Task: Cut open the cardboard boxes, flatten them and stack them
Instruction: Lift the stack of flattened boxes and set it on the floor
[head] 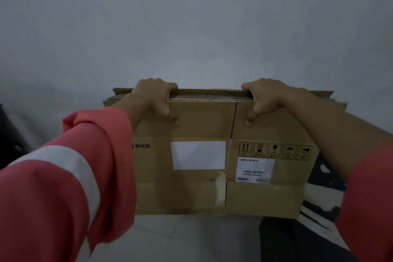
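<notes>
Left hand (156, 97): fingertips hidden behind the top edge of the flattened boxes (208, 92); only the thumb shows on the front.
Right hand (268, 97): fingertips likewise out of sight behind that edge.
Flattened boxes: behind the front box (191, 125) only thin top edges show; their number cannot be told.
Logo (142, 146): at the front box's 9 o'clock, its start covered by the left sleeve (63, 187).
Shipping label (255, 169): print too small to read.
Handling symbols (275, 151): captions illegible.
Left sleeve: cut off at 8 o'clock.
Right sleeve (370, 208): cut off at 4 o'clock.
Dark object (10, 140): cut off at 9 o'clock, unidentifiable.
</notes>
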